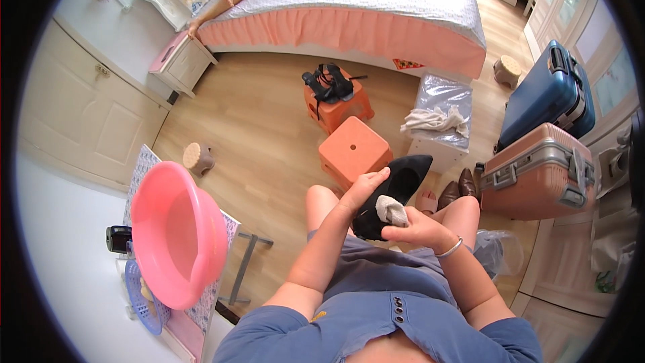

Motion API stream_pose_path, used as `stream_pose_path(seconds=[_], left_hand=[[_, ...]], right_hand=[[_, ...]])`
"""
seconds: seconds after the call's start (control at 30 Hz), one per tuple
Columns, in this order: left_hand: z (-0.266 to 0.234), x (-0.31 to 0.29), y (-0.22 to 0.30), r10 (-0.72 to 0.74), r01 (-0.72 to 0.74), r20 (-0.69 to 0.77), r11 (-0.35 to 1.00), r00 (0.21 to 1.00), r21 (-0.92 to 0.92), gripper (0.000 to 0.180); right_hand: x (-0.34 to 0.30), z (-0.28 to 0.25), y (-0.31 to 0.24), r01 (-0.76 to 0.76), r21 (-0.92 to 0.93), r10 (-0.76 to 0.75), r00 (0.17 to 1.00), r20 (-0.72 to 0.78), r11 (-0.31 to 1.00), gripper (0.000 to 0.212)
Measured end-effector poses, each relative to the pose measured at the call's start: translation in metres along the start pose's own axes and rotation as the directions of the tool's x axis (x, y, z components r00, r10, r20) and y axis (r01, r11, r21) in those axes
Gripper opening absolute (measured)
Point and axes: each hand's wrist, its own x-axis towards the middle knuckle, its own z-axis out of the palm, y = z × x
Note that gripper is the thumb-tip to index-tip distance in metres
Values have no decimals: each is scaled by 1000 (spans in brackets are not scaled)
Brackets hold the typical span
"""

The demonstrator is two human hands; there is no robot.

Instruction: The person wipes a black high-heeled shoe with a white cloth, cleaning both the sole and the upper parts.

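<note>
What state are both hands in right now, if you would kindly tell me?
Left hand: closed, holding a black pointed-toe shoe.
Right hand: closed, holding a bunched off-white cloth at the shoe.

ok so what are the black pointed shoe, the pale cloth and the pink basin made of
Black pointed shoe: likely suede or a suede-like fabric; its surface looks matte, with hardly any shine.
Pale cloth: probably knitted textile, soft and matte, judging by its ribbed look.
Pink basin: seemingly plastic, smooth with a slight sheen, given its even colour and rounded rim.
</note>
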Motion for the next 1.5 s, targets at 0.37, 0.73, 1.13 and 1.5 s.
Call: stream_pose_path(seconds=[0.37, 0.73, 1.13, 1.5], left_hand=[[-35, -11, 21, -3, 0, 150, 1000, 989, 24, 40], [21, -44, 28, 619, -659, 229, 723, 751, 208, 67], [24, -45, 33, 687, -699, 151, 667, 711, 258, 68], [3, -21, 11, 727, -719, -156, 685, 668, 118, 66]], right_hand=[[2, -9, -26, 159, 397, 16, 915, -402, 904, 11], [2, -13, -20, 315, 619, -9, 896, -445, 720, 12], [-3, -5, -22, 332, 697, -154, 939, -308, 636, 19], [3, -18, -31, 299, 800, -64, 948, -312, 521, 11]])
